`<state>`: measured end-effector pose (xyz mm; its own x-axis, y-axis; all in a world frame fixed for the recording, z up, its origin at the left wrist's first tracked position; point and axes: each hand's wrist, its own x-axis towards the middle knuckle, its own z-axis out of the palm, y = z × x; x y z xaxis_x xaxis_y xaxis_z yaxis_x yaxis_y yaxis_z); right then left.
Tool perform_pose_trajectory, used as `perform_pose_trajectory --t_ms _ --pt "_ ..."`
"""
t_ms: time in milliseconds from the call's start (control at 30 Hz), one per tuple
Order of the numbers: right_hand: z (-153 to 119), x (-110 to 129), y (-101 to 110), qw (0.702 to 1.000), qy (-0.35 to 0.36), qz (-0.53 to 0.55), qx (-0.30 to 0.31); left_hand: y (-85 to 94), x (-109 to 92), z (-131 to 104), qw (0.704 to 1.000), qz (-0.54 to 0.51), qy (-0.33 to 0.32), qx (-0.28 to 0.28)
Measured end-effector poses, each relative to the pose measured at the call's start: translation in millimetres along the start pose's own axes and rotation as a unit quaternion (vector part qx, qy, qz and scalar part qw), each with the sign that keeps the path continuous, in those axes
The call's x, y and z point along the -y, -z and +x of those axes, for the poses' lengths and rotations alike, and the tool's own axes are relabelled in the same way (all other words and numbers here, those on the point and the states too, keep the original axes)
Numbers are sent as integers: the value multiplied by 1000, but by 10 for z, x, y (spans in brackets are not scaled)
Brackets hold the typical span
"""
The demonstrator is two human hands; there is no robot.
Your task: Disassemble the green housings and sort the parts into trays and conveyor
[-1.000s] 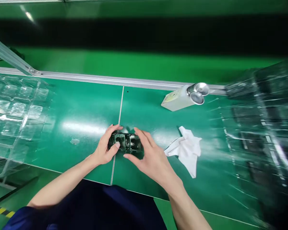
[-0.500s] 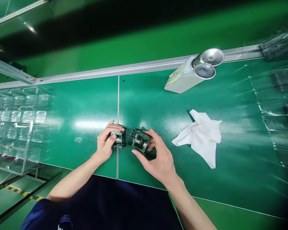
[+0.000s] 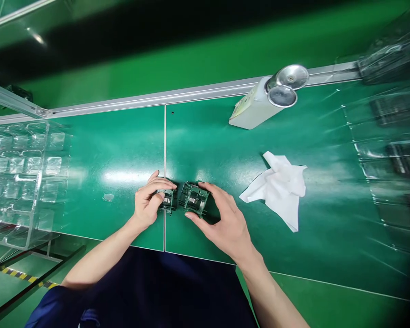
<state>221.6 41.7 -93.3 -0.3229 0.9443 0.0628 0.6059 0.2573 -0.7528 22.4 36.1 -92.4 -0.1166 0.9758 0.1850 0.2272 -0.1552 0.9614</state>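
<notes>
Near the table's middle seam, my left hand is closed on a small green and black electronic module, its thumb lying on the top. Just to the right, my right hand grips a second, similar module between the thumb at its near edge and the fingers at its far edge. A narrow gap separates the two modules. The undersides of both are hidden.
A crumpled white cloth lies right of my right hand. Behind it stands a whitish bottle beside a metal-topped container. Clear plastic trays are at the left; more trays with dark parts are at the right.
The module in my right hand has turned slightly and is more square to the left one. The whole view has shifted a little, so the bottle and cloth appear further left.
</notes>
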Motion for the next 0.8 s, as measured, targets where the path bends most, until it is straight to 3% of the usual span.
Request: perform_pose_trajectory --t_ms 200,300,433,667,800 --pt "-33 81 133 1000 -9 26 -1 101 15 -53 999 -13 17 34" --pt "-54 108 196 1000 -5 24 2 232 3 -98 996 -42 22 72" --pt "-76 113 209 1000 19 13 -6 400 -85 -145 995 1 13 99" --pt "-88 198 226 996 84 1 -23 330 -319 -56 988 52 -57 135" --pt "-99 159 256 996 85 -31 -27 452 -240 -53 972 115 -2 205"
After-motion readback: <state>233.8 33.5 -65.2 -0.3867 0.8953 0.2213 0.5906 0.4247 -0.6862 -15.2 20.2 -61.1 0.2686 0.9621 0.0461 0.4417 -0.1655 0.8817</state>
